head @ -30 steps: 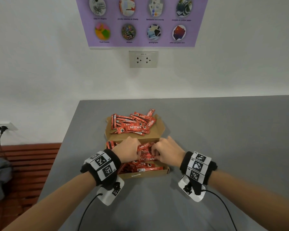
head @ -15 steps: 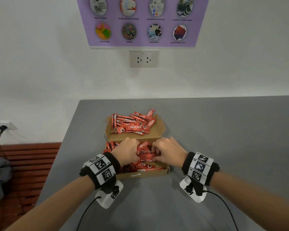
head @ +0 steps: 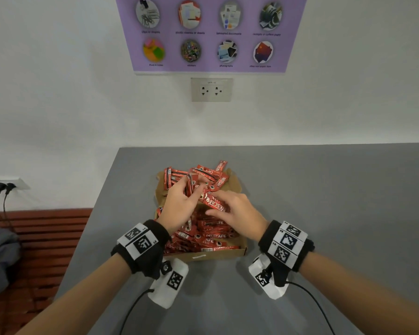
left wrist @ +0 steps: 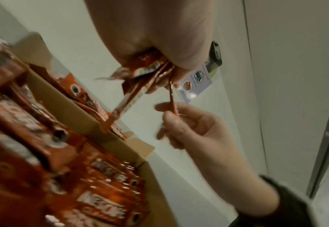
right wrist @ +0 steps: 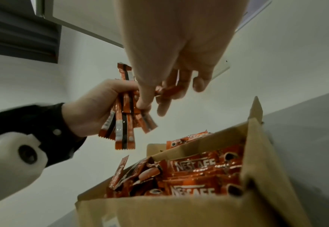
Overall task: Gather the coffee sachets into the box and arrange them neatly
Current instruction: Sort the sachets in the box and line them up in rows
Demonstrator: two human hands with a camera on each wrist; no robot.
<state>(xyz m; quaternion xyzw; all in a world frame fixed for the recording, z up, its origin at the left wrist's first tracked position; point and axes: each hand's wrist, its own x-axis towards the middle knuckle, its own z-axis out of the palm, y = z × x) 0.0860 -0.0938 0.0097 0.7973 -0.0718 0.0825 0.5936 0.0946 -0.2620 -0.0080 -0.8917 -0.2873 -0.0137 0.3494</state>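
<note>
Left hand (head: pixel 182 204) grips several sachets (right wrist: pixel 123 122); right hand (head: pixel 237 211) pinches one sachet (head: pixel 212 203) above one box (head: pixel 218 255).

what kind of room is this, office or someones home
Most likely an office or workplace room, perhaps near a paper recycling point: a purple poster pictures clips, laminated documents and receipts, above a wall socket and a plain grey table.

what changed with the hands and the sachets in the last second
Both hands rose out of the box. The left hand now grips a bunch of sachets lifted clear of it; the right hand pinches a single sachet beside that bunch. A second ago both were curled down among the sachets in the near compartment. The box, the loose pile on the flap and the table stayed put.
</note>
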